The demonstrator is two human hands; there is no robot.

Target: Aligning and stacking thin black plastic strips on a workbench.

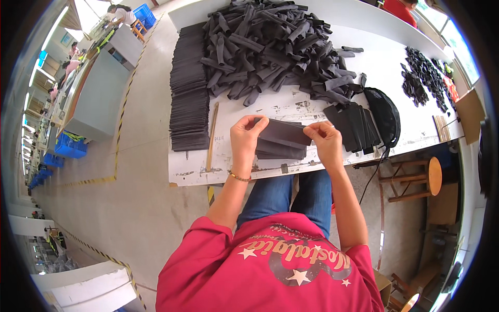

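My left hand (pixel 244 140) and my right hand (pixel 325 139) together hold a flat dark grey fabric strip (pixel 286 133) just above a small stack of the same strips (pixel 280 150) on the white table (pixel 234 114). The left fingers pinch its left end and the right fingers pinch its right end. A big heap of folded dark fabric pieces (pixel 270 44) lies behind it. A tall neat stack of flat strips (pixel 188 88) runs along the table's left edge. Fanned dark pieces (pixel 353 125) lie to the right.
A wooden stick (pixel 212 136) lies on the table beside the left stack. A black mesh bag (pixel 384 114) and small black parts (pixel 423 75) sit at the right. A wooden stool (pixel 421 179) stands at the right. Blue crates (pixel 70 146) and other workers are far left.
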